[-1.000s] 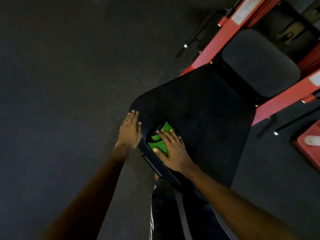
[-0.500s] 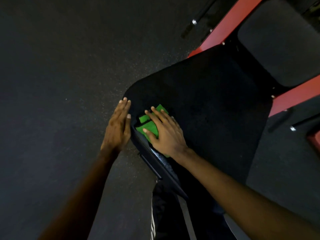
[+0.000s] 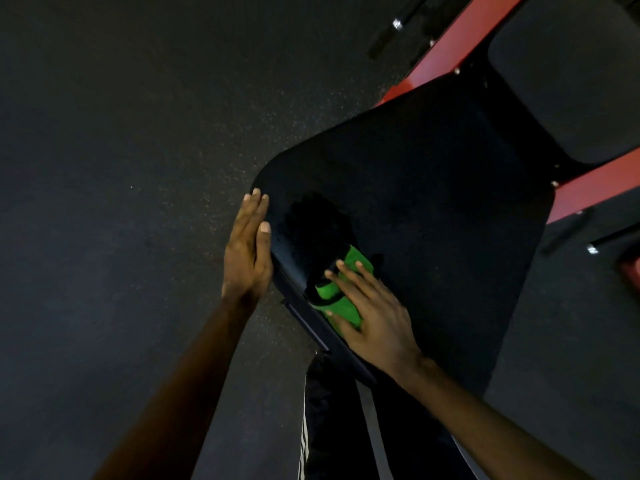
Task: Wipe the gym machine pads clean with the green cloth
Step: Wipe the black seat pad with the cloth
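Green cloth (image 3: 341, 299), folded, lies on the large black pad (image 3: 450, 202) close to its near-left edge. The right hand (image 3: 375, 323) rests flat on it. This grip is spread, fingers straight and fanned over the cloth's near half, pressing rather than pinching. The cloth's far end shows beyond the fingertips, and its long axis points far and slightly right.

The left hand (image 3: 247, 251) lies against the pad's left edge, just beside the cloth. Its grip is also straight, fingers together, thumb on the rim, holding nothing. It appears to steady the pad.

Nearly all the pad's surface extends far and right of the cloth, so the coming stroke probably runs that way, along the line the fingers already point. The right hand is the nearer one, being on the cloth itself. A darker patch sits just beyond the cloth; whether it is damp or shadow cannot be told.

A second pad (image 3: 571, 81) stands far right, well apart, beyond the red frame (image 3: 588, 188), and is judged not yet wiped.
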`<state>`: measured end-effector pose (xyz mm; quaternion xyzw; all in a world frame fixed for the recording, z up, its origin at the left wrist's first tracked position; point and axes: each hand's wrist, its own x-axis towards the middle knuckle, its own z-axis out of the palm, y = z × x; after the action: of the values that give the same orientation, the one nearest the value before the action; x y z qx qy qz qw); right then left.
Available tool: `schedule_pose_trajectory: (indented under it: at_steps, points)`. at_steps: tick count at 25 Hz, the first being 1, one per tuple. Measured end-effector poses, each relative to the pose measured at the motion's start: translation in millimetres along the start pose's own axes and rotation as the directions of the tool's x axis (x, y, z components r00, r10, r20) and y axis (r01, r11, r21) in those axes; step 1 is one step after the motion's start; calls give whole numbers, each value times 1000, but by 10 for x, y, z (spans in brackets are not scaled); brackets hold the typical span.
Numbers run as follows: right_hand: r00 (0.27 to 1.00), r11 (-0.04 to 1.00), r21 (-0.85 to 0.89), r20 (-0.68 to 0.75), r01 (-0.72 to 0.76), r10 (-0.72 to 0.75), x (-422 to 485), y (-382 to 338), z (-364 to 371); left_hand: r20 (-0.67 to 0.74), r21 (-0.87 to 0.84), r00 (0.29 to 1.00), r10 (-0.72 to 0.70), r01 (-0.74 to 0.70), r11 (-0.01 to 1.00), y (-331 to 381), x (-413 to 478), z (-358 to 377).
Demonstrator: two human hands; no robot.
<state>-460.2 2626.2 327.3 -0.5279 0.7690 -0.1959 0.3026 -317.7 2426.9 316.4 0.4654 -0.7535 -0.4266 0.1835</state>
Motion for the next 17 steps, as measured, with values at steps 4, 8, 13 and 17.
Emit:
schedule_pose_trajectory:
  at_steps: [4,8,13,17]
  points:
    - [997,999,32,-68,38,-35,1020,-356,85,-61,-86,998,-13,7,996,22,-6,36]
    - [996,997,60,-71,-45,49,1710,-516,65,-64,-298,987,-151,125,946,-2,26,-43]
    - [993,994,16,-37,109,-108,712,-347,-44,36,-220,981,-190,193,956,-8,28,-118]
    - [993,994,-8,35,111,-111,438,-292,-18,41,-198,979,-198,202,959,-2,30,-89]
